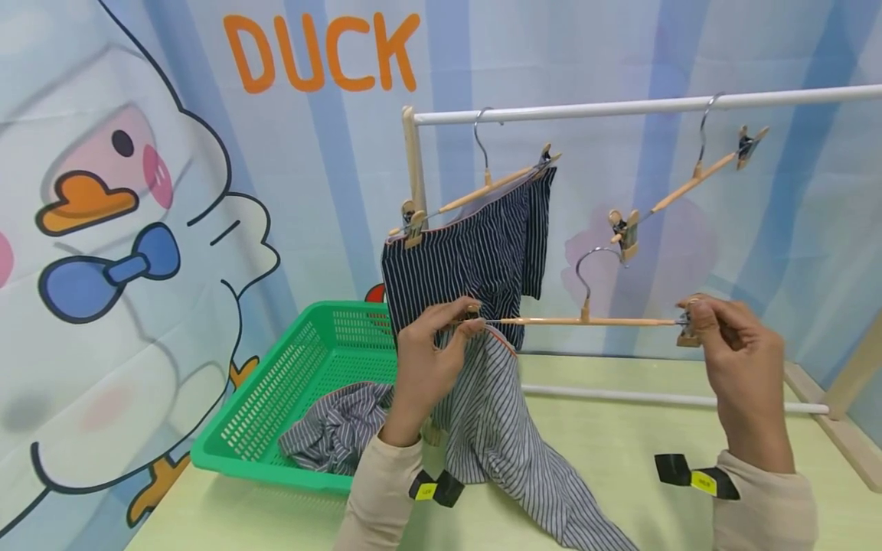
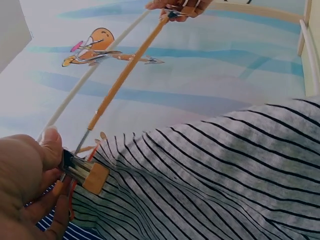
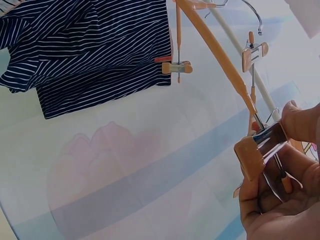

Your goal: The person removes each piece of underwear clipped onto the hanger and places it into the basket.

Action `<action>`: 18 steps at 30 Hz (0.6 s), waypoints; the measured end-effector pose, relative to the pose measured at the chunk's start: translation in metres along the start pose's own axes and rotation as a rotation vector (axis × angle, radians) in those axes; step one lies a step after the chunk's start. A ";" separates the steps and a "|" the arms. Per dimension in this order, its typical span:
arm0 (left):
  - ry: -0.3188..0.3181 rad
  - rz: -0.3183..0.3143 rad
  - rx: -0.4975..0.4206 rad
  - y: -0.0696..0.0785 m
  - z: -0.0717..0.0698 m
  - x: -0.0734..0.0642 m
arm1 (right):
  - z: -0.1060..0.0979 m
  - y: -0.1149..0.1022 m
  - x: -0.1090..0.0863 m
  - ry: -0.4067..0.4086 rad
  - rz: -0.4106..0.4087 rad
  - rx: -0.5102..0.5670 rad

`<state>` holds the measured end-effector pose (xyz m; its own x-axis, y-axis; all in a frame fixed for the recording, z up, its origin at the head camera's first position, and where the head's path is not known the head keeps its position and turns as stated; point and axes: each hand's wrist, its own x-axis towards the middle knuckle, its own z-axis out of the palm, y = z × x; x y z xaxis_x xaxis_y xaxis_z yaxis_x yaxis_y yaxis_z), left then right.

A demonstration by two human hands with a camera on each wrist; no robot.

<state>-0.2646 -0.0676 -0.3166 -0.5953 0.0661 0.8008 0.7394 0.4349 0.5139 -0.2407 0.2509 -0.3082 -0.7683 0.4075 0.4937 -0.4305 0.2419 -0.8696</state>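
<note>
Between my two hands a wooden clip hanger point(image 1: 551, 321) is held level in front of the rack, its metal hook upward. My left hand point(image 1: 427, 367) pinches the clip point(image 2: 96, 178) at its left end. From that clip hangs a grey garment with dark stripes and an orange-edged top point(image 1: 506, 417), its lower part trailing over the table. At the other end, my right hand point(image 1: 747, 367) pinches the second clip point(image 3: 250, 157), which has no cloth in it. The right wrist view shows the thumb and fingers on this clip's handles.
A navy striped garment point(image 1: 475, 245) hangs from a clip hanger on the white rail point(image 1: 592, 109). Farther right is a bare clip hanger point(image 1: 692, 184). A green basket point(image 1: 241, 474) at left contains another grey striped garment point(image 1: 338, 428). A lower white bar point(image 1: 620, 394) crosses behind.
</note>
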 end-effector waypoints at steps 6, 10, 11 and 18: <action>0.013 0.019 -0.019 -0.004 0.002 0.000 | -0.001 0.003 0.000 -0.040 -0.040 -0.019; 0.021 0.027 -0.031 -0.005 0.003 0.000 | -0.002 0.004 0.000 -0.055 -0.053 -0.014; 0.023 0.030 -0.031 -0.005 0.003 0.000 | -0.002 0.004 0.000 -0.057 -0.055 -0.010; 0.047 0.042 -0.046 -0.008 0.007 0.000 | -0.003 0.005 0.001 -0.078 -0.060 0.016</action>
<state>-0.2725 -0.0649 -0.3222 -0.5488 0.0409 0.8350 0.7779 0.3907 0.4921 -0.2423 0.2547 -0.3121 -0.7752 0.3223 0.5433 -0.4841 0.2495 -0.8387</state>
